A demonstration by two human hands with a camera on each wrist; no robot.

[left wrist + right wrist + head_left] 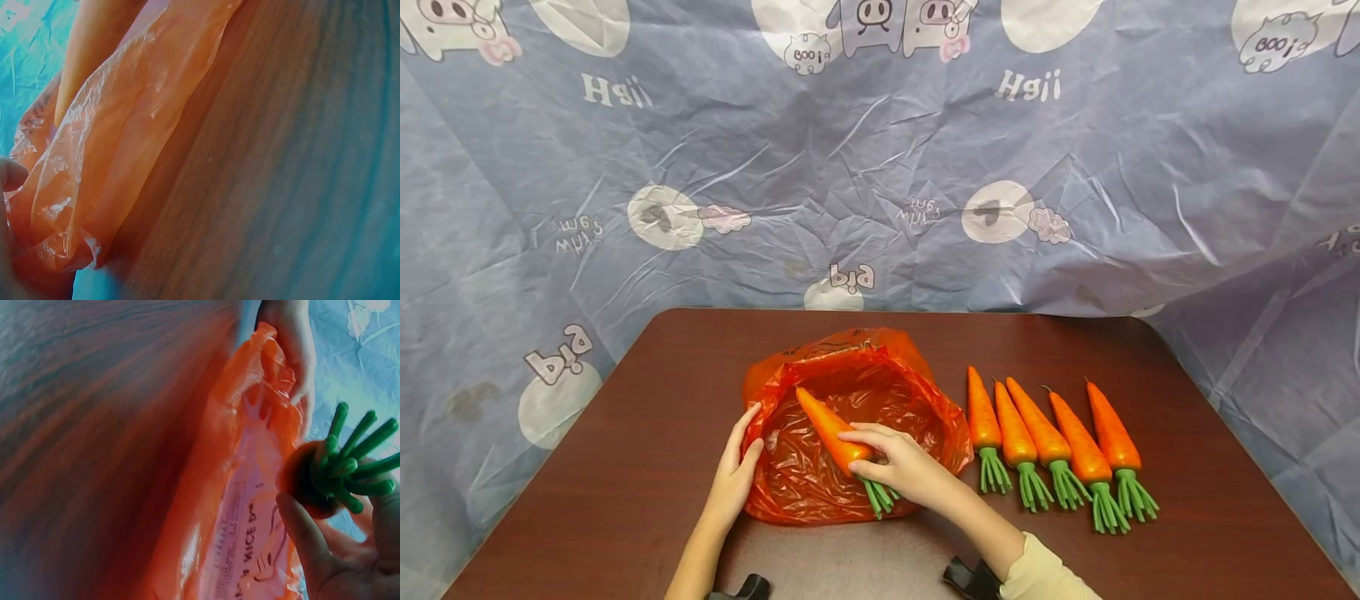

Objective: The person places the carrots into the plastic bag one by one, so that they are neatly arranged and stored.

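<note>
A red plastic bag (790, 500) lies on the table with its mouth spread wide. At its left rim my left hand (736, 471) holds the thin plastic between thumb and fingers. My right hand (898, 467) grips an orange carrot (823, 421) by its thick end, over the bag's mouth. The carrot's tip points away and to the left, and its green stems (350, 459) stick out beside the thumb in the right wrist view. In the left wrist view the carrot's tapered tip (87, 50) shows behind the bag's crinkled edge (125, 125).
Several more carrots (1028, 421) lie in a row on the brown table (625, 450), right of the bag, stems toward me. A patterned grey-blue cloth (865, 167) hangs behind the table. Black straps (972, 577) show at the near edge.
</note>
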